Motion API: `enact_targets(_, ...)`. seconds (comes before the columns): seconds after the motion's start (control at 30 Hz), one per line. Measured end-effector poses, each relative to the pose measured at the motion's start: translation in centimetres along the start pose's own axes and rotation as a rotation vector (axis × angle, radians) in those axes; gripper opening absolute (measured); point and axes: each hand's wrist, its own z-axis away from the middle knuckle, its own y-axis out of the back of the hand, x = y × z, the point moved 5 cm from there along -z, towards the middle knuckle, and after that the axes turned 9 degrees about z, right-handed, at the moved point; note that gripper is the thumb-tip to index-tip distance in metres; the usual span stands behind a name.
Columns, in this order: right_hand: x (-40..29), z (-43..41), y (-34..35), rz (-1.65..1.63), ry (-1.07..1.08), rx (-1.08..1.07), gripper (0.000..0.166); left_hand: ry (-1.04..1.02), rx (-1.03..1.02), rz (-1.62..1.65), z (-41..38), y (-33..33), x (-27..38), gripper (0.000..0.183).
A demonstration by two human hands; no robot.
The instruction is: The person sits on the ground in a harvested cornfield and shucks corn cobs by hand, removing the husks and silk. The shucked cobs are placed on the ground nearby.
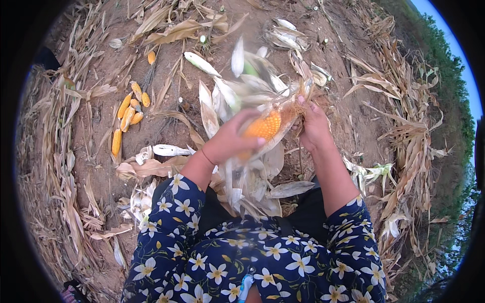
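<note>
An ear of corn (268, 125) with orange-yellow kernels lies slanted between my hands, its husk partly peeled back. My left hand (232, 135), slightly blurred, grips the lower part of the ear, thumb across the kernels. At the upper end, my right hand (313, 123) pinches the dry husk and brown silk (299, 108). Pale husk leaves (261, 178) hang below the ear towards my lap. Behind it, a blurred heap of loose husks (250, 85) covers the soil. My fingers hide the ear's lower tip and part of the silk.
Several husked ears of corn (127, 115) lie on the ground at left, with one more cob (151, 57) farther off. Dry stalks and leaves line the left (64, 151) and right (413, 159) sides. Cut stalk stubs (202, 39) stick up from the soil. Green bushes (443, 64) stand far right.
</note>
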Motion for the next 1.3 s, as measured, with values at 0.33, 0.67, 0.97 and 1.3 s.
enact_targets(0.33,2.1,-0.2,0.9,0.027,-0.102,-0.012,0.029,0.022,-0.034,0.315,0.7,-0.2,0.2,0.090)
enact_targets(0.67,-6.6,4.5,-1.5,1.108,0.819,0.281,0.048,-0.040,0.067,-0.306,0.0,0.2,-0.7,0.083)
enact_targets(0.97,-2.9,2.3,-1.4,1.174,0.651,0.127,0.045,-0.081,-0.069,-0.177,0.2,-0.7,-0.9,0.077)
enact_targets(1.3,-6.6,0.1,5.5,0.509,0.506,0.416,0.021,0.014,0.055,-0.038,-0.3,1.2,-1.6,0.095)
